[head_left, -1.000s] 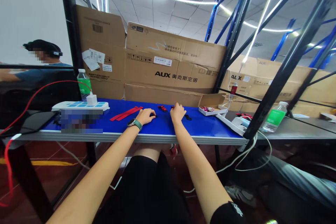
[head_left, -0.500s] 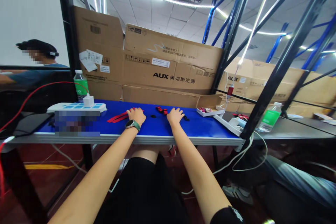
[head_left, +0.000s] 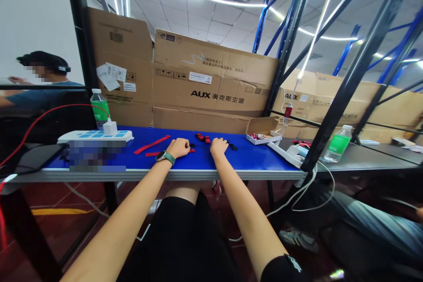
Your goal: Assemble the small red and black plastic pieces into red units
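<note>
Lap in black shorts (head_left: 181, 238) sits below the front edge of the blue table (head_left: 254, 161); both forearms cross that edge. Co-worker's denim leg (head_left: 376, 220) off the table's right end, lower down. Watch (head_left: 161, 155) with green band on the left wrist, over the table's front part.

Left hand (head_left: 179, 148) is mid-table, fingers curled down; one red strap (head_left: 152, 154) lies on the table and passes under it, showing on both sides. Fingertips hidden, can't tell if they grip it. Small black piece (head_left: 192, 145) on the table just beside that hand. Right hand (head_left: 218, 147) is also mid-table, slightly toward the right end, fingers bent, near a black buckle (head_left: 233, 146) lying on the table. Can't tell if it grips anything.

Second red strap (head_left: 152, 144) slants across the table's left half. Red-and-black bundle (head_left: 202, 138) lies toward the back edge. White power strip (head_left: 82, 136) with plugged-in adapter (head_left: 110, 128) on the left end. Open small box (head_left: 262, 139), small items inside, toward the back right. Green-labelled bottle (head_left: 101, 109) at the back left corner. Cardboard (head_left: 211, 83) stands along the back edge. Another person's blue sleeve (head_left: 33, 98) beyond the left end.
</note>
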`<state>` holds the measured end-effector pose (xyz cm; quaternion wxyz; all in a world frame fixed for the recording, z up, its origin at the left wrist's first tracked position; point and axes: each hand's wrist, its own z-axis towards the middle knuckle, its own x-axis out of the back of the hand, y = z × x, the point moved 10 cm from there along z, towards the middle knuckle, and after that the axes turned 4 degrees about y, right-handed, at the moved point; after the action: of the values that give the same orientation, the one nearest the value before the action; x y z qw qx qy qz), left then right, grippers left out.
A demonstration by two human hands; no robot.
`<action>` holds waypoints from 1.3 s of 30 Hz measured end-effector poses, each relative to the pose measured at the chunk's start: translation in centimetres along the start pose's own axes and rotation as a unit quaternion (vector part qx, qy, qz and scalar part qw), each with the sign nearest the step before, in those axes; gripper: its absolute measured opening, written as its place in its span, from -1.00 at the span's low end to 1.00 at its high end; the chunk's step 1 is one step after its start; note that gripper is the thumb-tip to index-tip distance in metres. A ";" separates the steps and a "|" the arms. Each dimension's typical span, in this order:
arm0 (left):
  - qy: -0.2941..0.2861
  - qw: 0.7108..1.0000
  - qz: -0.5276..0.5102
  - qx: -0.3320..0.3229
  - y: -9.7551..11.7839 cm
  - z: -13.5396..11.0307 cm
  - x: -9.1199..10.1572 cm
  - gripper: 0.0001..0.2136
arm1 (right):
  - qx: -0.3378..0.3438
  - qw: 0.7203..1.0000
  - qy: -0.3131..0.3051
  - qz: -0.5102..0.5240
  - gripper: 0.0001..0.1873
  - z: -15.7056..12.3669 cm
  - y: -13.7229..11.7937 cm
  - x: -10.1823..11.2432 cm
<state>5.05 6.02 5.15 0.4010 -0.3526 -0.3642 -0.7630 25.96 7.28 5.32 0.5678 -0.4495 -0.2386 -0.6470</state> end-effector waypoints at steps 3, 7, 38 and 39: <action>-0.014 0.989 -0.103 -0.109 2.5 -0.3 0.2 -0.76 | 0.015 1.000 0.005 -0.012 -0.67 0.3 -0.3 -0.1; 0.037 0.978 -0.163 -0.123 2.9 -0.6 2.1 -0.57 | 0.045 0.999 0.000 -0.031 -0.69 0.5 -1.1 -0.4; 0.122 0.969 -0.189 -0.104 2.3 -0.1 3.4 -0.68 | 0.245 0.915 -0.018 0.321 -0.76 -2.0 -7.3 2.8; 0.129 0.972 -0.170 -0.097 2.0 -0.1 3.4 -0.73 | 0.231 0.923 -0.002 0.307 -0.76 -1.8 -6.8 3.0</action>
<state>5.28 3.85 8.48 0.2730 -0.2216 -0.2888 -0.8905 19.07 5.88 8.42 0.8262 -0.3587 -0.2331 -0.3667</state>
